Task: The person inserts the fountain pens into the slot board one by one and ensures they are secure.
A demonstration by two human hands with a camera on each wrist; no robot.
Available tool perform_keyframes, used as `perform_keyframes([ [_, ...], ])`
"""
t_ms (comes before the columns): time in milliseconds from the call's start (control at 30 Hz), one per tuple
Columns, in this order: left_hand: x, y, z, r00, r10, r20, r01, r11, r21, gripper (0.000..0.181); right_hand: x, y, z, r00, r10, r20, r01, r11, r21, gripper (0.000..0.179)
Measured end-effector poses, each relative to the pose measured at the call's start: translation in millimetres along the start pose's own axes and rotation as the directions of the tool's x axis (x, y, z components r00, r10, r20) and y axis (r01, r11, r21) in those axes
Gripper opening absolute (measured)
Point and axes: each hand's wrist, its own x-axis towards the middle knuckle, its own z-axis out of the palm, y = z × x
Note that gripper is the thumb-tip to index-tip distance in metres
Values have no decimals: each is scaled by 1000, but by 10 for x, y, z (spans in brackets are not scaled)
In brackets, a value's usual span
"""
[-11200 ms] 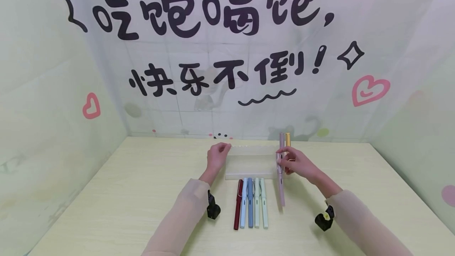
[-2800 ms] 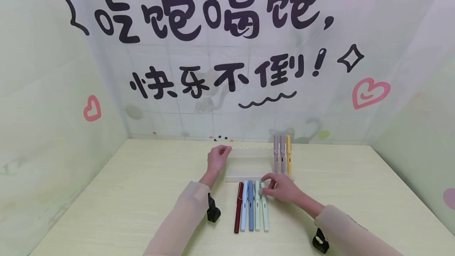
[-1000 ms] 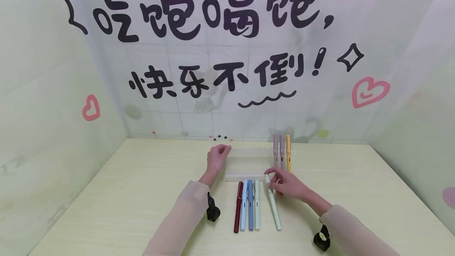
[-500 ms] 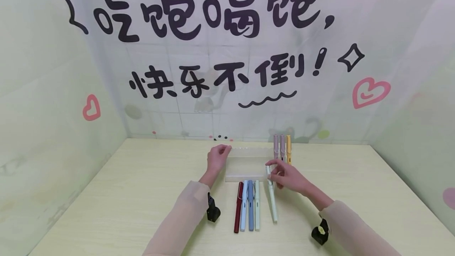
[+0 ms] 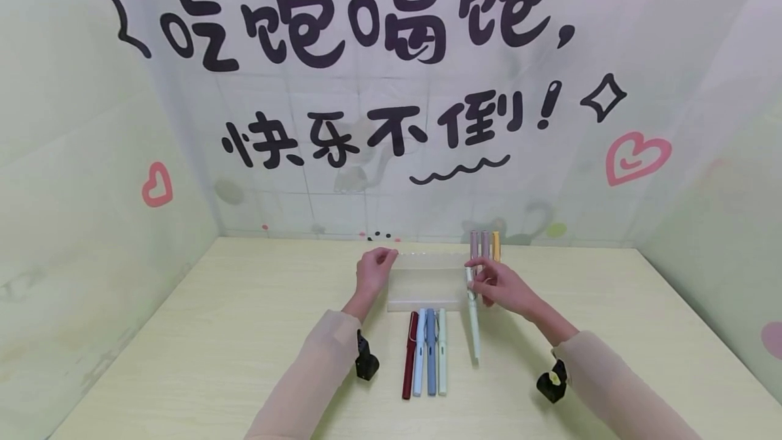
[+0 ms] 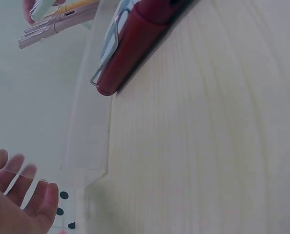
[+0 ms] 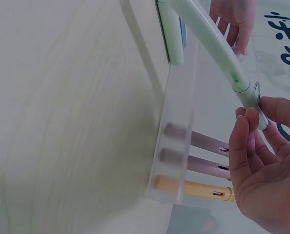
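My left hand (image 5: 373, 270) pinches the upper left corner of a clear plastic pen stand (image 5: 427, 280); its fingers (image 6: 23, 187) curl at the see-through edge in the left wrist view. With thumb and fingertips my right hand (image 5: 506, 288) grips a pale green pen (image 5: 474, 328) by its clip end, the barrel hanging down in front of the stand's right part. Two mauve pens (image 5: 474, 239) and a yellow pen (image 5: 496, 239) lean side by side at the stand's right end, partly covered by the right hand. In the right wrist view their lower ends sit behind the stand's front lip (image 7: 176, 117).
In front of the stand a row of pens lies on the pale wood table (image 5: 275, 345): dark red (image 5: 408, 365), light blue (image 5: 419, 365), blue (image 5: 431, 365) and another pale green pen (image 5: 442, 365). A printed backdrop (image 5: 293, 209) rises behind the table, with side panels left and right.
A second mauve pen has joined the stand. My right hand has since picked the rightmost pale green pen from the row and raised it toward the stand. The left hand stays put.
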Motion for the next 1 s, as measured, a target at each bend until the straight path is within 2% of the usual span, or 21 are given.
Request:
perform_keyframes([
  [67,0,5,-2,1000,0,-1,0,1000,1,25,-5,-84,-13,1000,6,-9,-7,1000,-14,31],
  [200,5,7,-3,1000,-7,-1,7,1000,1,25,23,-113,-37,1000,-7,-18,6,999,-38,31],
  [467,15,-5,-1,1000,0,-3,0,1000,7,25,162,87,-94,999,-25,-41,23,998,-57,33],
  [700,9,0,-3,1000,3,0,-3,1000,5,25,210,90,-146,995,-54,-87,47,995,-85,35],
  [867,2,1,-3,1000,3,-1,-3,1000,5,24,241,42,-189,991,-57,-122,49,996,-69,34],
  [1000,-6,5,-4,1000,5,0,-5,1000,3,24,213,-88,-197,988,-55,-142,50,998,-43,35],
])
